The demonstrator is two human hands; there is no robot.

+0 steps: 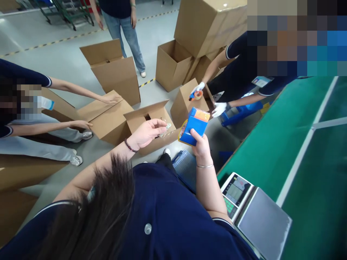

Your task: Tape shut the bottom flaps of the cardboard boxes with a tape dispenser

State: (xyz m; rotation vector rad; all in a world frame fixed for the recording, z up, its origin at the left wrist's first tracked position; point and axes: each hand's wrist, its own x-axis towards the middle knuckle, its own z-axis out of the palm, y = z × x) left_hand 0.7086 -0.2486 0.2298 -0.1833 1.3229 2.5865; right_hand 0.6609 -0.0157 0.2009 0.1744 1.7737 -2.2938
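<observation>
My left hand is closed in a pinch above an open cardboard box. At its fingertips is a small shiny piece with a green-and-white pattern; its kind is unclear. My right hand grips a flat blue item with an orange strip, thumb across its front. A ridged edge runs along the item's top, and a yellow-rimmed part shows at its left side. The two hands are apart, both in front of my body.
On the left a person's hands rest on a closed carton. To the right, a co-worker's white-gloved hand holds a tape dispenser. A scale stands on the green table. Large cartons are stacked behind.
</observation>
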